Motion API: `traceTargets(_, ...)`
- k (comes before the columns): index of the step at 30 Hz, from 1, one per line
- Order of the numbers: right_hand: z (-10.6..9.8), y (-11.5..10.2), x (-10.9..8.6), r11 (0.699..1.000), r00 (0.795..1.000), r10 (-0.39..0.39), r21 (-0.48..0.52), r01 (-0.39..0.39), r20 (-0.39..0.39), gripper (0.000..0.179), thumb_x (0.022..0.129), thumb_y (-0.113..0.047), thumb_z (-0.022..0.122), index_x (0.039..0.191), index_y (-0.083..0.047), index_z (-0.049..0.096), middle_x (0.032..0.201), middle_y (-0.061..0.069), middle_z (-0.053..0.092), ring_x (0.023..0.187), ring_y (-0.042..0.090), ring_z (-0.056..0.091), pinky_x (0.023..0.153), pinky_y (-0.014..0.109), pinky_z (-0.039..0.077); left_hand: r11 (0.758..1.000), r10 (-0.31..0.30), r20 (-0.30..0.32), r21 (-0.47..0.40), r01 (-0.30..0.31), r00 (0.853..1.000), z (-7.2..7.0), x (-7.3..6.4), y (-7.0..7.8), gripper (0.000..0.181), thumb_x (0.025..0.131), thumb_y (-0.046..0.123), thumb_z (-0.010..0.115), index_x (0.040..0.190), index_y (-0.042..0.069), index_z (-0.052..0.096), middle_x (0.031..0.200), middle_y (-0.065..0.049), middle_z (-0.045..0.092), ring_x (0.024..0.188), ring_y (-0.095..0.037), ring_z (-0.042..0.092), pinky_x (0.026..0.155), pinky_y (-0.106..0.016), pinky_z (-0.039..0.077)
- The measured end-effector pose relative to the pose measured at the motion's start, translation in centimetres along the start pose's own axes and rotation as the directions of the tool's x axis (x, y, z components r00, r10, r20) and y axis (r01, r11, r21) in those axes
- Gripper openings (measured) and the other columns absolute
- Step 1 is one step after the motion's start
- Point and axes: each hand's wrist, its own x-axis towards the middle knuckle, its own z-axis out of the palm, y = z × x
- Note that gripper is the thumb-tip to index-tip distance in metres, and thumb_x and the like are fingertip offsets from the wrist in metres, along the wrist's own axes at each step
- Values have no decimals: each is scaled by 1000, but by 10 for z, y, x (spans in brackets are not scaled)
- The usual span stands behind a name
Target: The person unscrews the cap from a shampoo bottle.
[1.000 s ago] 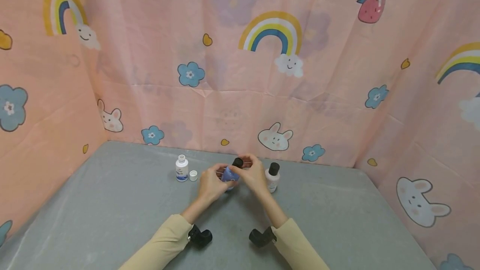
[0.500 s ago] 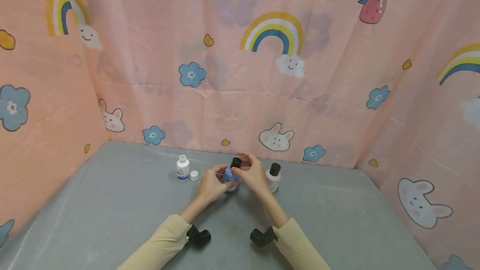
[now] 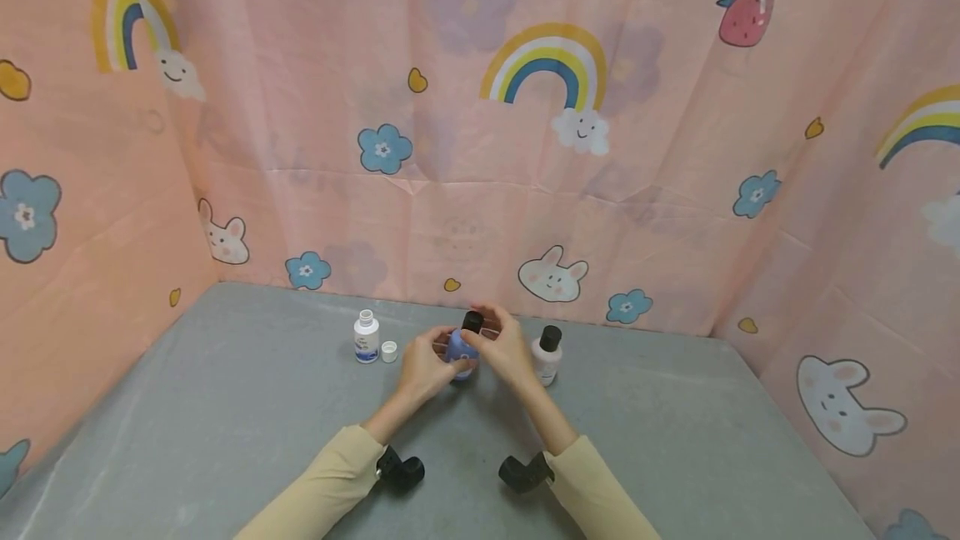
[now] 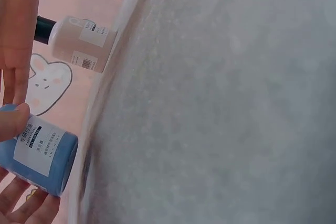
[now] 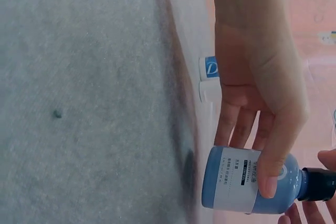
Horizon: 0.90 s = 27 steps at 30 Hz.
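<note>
A blue bottle (image 3: 459,348) with a white label and a black cap (image 5: 317,184) stands nearly upright between the two hands, close over the grey table. My left hand (image 3: 423,369) grips its body; the thumb lies across the label and the fingers go round behind. My right hand (image 3: 512,348) comes in from the other side. Its thumb overlaps the bottle's shoulder in the head view, and its fingers curve behind the cap. In the right wrist view, right fingertips (image 5: 328,158) show beside the cap. The cap is on the bottle.
A pale pink bottle (image 3: 545,361) with a black cap stands just right of the right hand. To the left stand an uncapped white bottle (image 3: 366,340) and its small white cap (image 3: 388,351). A patterned pink curtain (image 3: 465,215) backs the grey table (image 3: 247,407).
The blue bottle was leaning right a second ago and has come more upright. It is now slightly higher, and both hands keep nearly the same place.
</note>
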Motion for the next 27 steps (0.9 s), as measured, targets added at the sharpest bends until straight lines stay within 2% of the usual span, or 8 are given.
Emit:
traceTargets(6,2,0,1,998,997,35,-51,-38,-67,44,78,-15,77,118,-5,62,112,15,65,99,28,62,87,41,54,998,25,-54,67,-21,998,1,1,2,50,65,25,87,107,5,69,89,-11,73,78,-22,69,69,-34,55)
traceTargets(10,2,0,1,996,995,25,-79,-33,-99,40,77,-13,78,112,-1,64,104,16,67,89,25,61,79,34,52,997,30,-72,77,-25,997,1,0,5,49,63,25,89,104,7,70,87,-10,73,77,-22,69,69,-35,55)
traceTargets(13,1,0,1,997,994,27,-64,-34,-106,38,76,-10,78,111,0,65,102,17,67,85,25,61,76,31,51,997,30,-71,78,-24,997,1,0,6,48,64,25,89,104,7,70,87,-10,73,77,-22,70,70,-36,56)
traceTargets(21,0,-1,0,998,996,36,-45,-40,-79,38,77,-5,75,114,-1,65,111,18,67,97,30,63,87,42,54,998,40,-37,54,-38,999,-1,0,3,51,64,26,88,106,4,69,88,-11,74,79,-23,70,70,-36,56)
traceTargets(27,-1,0,0,999,999,18,-27,-19,-47,38,78,0,72,115,0,65,114,20,67,103,33,65,87,40,56,998,55,-14,38,-54,998,-4,0,0,52,65,26,88,107,4,69,89,-11,73,79,-24,71,69,-35,57)
